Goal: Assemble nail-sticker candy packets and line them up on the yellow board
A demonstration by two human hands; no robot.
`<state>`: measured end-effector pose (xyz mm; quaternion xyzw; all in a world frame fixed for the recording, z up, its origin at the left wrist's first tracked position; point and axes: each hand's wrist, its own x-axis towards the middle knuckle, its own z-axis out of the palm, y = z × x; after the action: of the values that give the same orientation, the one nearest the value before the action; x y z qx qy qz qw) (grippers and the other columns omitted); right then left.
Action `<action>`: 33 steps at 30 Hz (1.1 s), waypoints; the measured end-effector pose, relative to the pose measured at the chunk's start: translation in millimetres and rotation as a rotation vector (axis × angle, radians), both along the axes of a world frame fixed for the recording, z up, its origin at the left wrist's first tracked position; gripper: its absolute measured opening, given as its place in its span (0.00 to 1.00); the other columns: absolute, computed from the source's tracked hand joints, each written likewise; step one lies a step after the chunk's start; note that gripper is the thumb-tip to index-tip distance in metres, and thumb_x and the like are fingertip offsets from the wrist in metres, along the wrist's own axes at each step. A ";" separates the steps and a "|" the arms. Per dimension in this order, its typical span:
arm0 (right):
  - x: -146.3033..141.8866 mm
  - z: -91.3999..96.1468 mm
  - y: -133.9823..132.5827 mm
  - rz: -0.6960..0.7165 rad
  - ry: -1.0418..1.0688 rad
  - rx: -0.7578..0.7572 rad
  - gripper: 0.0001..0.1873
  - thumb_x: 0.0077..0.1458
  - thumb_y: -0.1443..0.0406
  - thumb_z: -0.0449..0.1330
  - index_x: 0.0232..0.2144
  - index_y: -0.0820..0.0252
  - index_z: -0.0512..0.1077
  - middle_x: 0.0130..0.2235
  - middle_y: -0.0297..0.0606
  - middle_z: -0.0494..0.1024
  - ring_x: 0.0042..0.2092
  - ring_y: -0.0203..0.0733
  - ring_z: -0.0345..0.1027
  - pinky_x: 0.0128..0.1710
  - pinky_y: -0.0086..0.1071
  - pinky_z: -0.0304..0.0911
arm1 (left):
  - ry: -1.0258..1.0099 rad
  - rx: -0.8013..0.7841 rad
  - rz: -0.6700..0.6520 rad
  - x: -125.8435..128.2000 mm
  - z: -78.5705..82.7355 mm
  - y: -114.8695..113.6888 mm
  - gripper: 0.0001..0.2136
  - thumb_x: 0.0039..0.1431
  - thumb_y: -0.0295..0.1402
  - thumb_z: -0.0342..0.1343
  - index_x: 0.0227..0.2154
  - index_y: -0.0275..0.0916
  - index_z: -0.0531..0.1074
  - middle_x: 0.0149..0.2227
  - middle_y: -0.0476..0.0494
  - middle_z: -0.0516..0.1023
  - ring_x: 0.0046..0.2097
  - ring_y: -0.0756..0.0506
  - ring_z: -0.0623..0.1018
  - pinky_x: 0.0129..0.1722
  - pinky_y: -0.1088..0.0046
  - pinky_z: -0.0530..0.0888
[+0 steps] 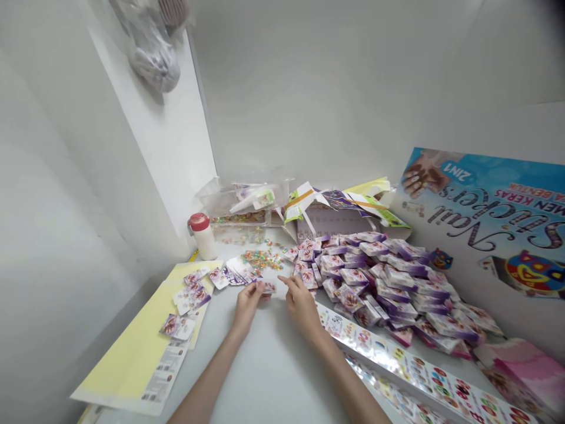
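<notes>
left hand (pixel 248 303): fingers narrow, pinching a small purple-and-white paper sticker packet (pixel 267 287) over the white tabletop (pixel 273 377) | right hand (pixel 301 303): fingers open, just beside it | risk: a slipped packet could have scattered the nearby loose multicoloured plastic pieces (pixel 261 260)

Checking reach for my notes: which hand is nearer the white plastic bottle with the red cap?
Left hand: nearer, front-right of the red-capped white bottle. Right hand: farther, beyond the left hand, same side.
</notes>
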<state>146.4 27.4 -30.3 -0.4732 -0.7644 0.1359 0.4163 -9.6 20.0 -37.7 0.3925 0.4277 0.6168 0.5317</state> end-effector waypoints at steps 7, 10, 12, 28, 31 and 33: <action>-21.2 -8.5 -10.6 0.007 -0.276 0.065 0.25 0.52 0.79 0.46 0.48 0.60 0.70 0.43 0.46 0.74 0.43 0.47 0.67 0.43 0.39 0.62 | 0.081 0.043 0.105 -10.1 -6.7 5.5 0.28 0.45 0.41 0.63 0.50 0.39 0.66 0.29 0.49 0.77 0.34 0.47 0.78 0.35 0.74 0.72; -24.4 -9.5 -10.3 -0.003 -0.046 -0.018 0.20 0.57 0.70 0.49 0.53 0.61 0.64 0.46 0.48 0.72 0.45 0.47 0.67 0.44 0.39 0.64 | 0.157 0.058 0.009 -9.3 -5.3 5.2 0.26 0.46 0.40 0.63 0.49 0.37 0.67 0.29 0.47 0.78 0.35 0.46 0.78 0.37 0.73 0.72; -22.0 -7.8 -8.3 0.009 0.117 -0.099 0.22 0.58 0.64 0.52 0.54 0.62 0.62 0.47 0.48 0.72 0.43 0.47 0.68 0.42 0.39 0.65 | 0.198 0.065 -0.068 -7.7 -4.2 4.0 0.23 0.47 0.40 0.62 0.46 0.36 0.68 0.29 0.46 0.79 0.34 0.45 0.79 0.37 0.71 0.72; 2.0 4.8 -0.6 -0.088 0.173 -0.083 0.10 0.59 0.65 0.51 0.37 0.59 0.72 0.39 0.42 0.77 0.42 0.45 0.69 0.42 0.35 0.61 | 0.934 0.343 -0.022 9.4 -23.3 2.3 0.06 0.53 0.30 0.55 0.34 0.41 0.74 0.42 0.40 0.77 0.49 0.38 0.72 0.53 0.55 0.63; 4.7 6.7 -0.9 -0.138 0.144 -0.075 0.12 0.59 0.65 0.50 0.40 0.59 0.72 0.40 0.42 0.76 0.41 0.45 0.68 0.41 0.35 0.61 | 0.864 0.330 0.006 7.3 -16.6 -0.7 0.04 0.55 0.29 0.52 0.28 0.41 0.72 0.33 0.45 0.75 0.40 0.42 0.73 0.46 0.61 0.68; 5.6 6.6 -1.4 -0.159 0.104 -0.078 0.14 0.59 0.67 0.48 0.43 0.58 0.72 0.40 0.41 0.75 0.40 0.44 0.68 0.40 0.34 0.61 | 0.794 0.312 0.030 7.1 -12.4 -3.8 0.04 0.56 0.30 0.51 0.29 0.41 0.70 0.31 0.46 0.74 0.37 0.43 0.74 0.42 0.64 0.69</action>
<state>152.0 25.9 -23.7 -0.5406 -0.6959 0.1567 0.4461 -2.5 16.2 -50.1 0.6691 0.5064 0.4828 0.2507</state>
